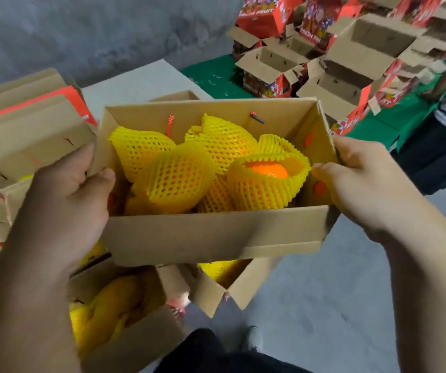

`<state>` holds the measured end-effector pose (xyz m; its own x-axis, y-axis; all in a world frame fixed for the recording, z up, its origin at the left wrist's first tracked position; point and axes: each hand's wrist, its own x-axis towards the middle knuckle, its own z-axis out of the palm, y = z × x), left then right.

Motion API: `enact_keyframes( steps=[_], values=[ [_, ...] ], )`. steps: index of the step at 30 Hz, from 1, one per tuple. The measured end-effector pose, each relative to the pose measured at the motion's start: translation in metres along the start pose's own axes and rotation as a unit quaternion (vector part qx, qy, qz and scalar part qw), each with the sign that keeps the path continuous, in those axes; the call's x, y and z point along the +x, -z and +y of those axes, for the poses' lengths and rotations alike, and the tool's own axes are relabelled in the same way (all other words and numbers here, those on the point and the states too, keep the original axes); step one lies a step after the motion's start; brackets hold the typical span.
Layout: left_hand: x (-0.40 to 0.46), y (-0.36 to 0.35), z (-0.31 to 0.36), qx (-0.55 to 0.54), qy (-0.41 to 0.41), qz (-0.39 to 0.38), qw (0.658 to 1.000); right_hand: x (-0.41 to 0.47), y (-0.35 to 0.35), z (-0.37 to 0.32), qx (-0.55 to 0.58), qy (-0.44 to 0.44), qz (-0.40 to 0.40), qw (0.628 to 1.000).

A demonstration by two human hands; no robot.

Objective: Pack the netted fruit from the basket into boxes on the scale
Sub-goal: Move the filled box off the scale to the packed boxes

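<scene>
Both hands' grip clamps the open box [211, 232]: left hand [65, 205] on its left wall, right hand [364, 189] on its right. Netted fruit [173, 179] hides its floor; lower cartons [125, 340] are blurred.

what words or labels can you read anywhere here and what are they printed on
"FRESH FRUIT": front of a red carton on the green table.
"FRESH FRUIT", partly blurred: top red carton at the back.
"FRESH FRI", cut off: red carton beside it.
Held box between left hand and right hand: no print visible.
</scene>
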<state>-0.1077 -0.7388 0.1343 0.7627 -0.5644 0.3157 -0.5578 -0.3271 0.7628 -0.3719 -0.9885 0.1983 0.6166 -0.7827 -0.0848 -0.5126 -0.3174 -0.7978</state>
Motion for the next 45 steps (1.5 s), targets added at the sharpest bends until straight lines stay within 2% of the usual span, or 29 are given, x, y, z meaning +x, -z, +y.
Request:
enact_keyframes(
  steps=[11,16,20,24,27,32,34,36,38,40,42,44,45],
  values=[
    [0.072,-0.095,0.058,-0.019,0.014,0.017,1.0,0.123,0.056,0.042,0.025,0.003,-0.027,0.999],
    [0.124,-0.135,0.088,-0.009,0.031,-0.005,0.999,0.175,0.082,0.068,0.06,0.007,-0.016,0.998],
    [0.175,-0.187,0.127,0.049,0.015,-0.042,0.998,0.218,0.105,0.115,0.152,-0.055,-0.018,0.987],
    [0.227,-0.258,0.154,0.103,-0.013,-0.104,0.989,0.256,0.114,0.165,0.299,-0.156,-0.019,0.941],
    [0.263,-0.315,0.148,0.142,-0.012,-0.147,0.979,0.27,0.093,0.201,0.357,-0.206,0.002,0.911],
    [0.298,-0.394,0.099,0.226,0.037,-0.205,0.952,0.276,0.036,0.243,0.363,-0.27,0.021,0.891],
    [0.291,-0.418,0.075,0.253,0.049,-0.241,0.936,0.264,0.011,0.255,0.332,-0.277,0.004,0.902],
    [0.275,-0.434,0.051,0.271,0.078,-0.282,0.917,0.25,-0.007,0.262,0.288,-0.261,-0.047,0.92],
    [0.26,-0.44,0.031,0.281,0.117,-0.252,0.919,0.247,-0.015,0.265,0.278,-0.25,-0.104,0.922],
    [0.24,-0.443,0.022,0.262,0.137,-0.155,0.943,0.254,-0.014,0.264,0.26,-0.256,-0.159,0.917],
    [0.204,-0.447,0.031,0.206,0.171,-0.075,0.961,0.264,-0.006,0.264,0.208,-0.268,-0.232,0.912],
    [0.156,-0.453,0.049,0.123,0.23,-0.013,0.965,0.278,0.014,0.267,0.11,-0.263,-0.318,0.904],
    [0.133,-0.457,0.059,0.073,0.272,0.014,0.959,0.287,0.026,0.271,0.056,-0.244,-0.317,0.915]
  ],
)
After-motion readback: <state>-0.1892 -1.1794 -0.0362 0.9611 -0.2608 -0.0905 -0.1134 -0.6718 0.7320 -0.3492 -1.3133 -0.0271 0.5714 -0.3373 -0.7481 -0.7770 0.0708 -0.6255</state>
